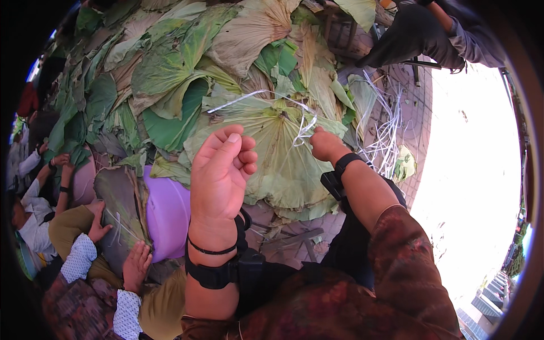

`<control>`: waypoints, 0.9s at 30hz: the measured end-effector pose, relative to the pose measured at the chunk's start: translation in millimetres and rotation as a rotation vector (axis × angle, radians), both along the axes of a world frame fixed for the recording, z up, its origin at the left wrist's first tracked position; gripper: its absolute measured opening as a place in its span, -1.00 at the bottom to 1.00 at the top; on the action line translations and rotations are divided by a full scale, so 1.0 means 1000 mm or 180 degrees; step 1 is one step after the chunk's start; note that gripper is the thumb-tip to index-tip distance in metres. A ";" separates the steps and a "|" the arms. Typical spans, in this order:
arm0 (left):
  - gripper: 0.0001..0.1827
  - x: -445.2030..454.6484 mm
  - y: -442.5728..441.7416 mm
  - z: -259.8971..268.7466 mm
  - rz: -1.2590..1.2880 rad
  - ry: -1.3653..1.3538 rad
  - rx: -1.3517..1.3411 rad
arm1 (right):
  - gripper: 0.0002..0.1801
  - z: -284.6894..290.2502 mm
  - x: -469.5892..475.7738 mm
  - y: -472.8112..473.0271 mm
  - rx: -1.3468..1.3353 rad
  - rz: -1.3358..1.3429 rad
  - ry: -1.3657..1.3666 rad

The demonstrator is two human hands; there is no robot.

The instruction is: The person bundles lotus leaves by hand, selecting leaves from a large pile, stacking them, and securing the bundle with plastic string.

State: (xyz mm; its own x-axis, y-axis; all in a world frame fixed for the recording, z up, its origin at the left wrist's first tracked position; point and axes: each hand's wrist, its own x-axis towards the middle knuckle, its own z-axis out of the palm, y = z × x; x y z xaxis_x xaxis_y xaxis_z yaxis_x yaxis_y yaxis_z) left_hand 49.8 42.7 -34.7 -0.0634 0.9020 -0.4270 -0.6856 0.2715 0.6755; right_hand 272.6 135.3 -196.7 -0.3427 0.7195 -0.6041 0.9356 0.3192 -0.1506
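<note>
My left hand (221,174) is raised palm up over a large green-yellow dried leaf, which looks like a lotus leaf (276,170). Its fingers curl in against the thumb, and I see nothing between them. To the right, my right hand (325,144) is closed at a looped white plastic strip (304,127), apparently pinching it. From there the strip arches over the leaf, and its free end lies above my left fingers. Each wrist wears a black strap with a small black device. The leaf is spread on top of others, its ribs fanning out from the centre.
A wide heap of overlapping leaves (178,59) fills the far side. White strips (382,144) lie loose on the paving at right. Left, another person's hands (138,261) rest on a tied leaf bundle (117,212) beside a purple plastic stool (168,212). Another seated person (412,38) is upper right.
</note>
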 end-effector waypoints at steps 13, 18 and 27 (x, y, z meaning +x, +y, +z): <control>-0.83 -0.018 -0.001 -0.003 0.0077 -0.0366 0.0153 | -0.80 -0.033 0.001 0.008 -0.0061 0.0337 -0.0103; -0.83 -0.012 -0.002 0.002 0.0074 -0.0273 0.0203 | -0.88 -0.025 0.012 0.001 0.0614 -0.0297 0.0386; -0.84 0.015 0.002 0.006 0.0089 -0.0022 0.0098 | -0.93 0.025 0.015 -0.001 0.0018 -0.0933 0.2123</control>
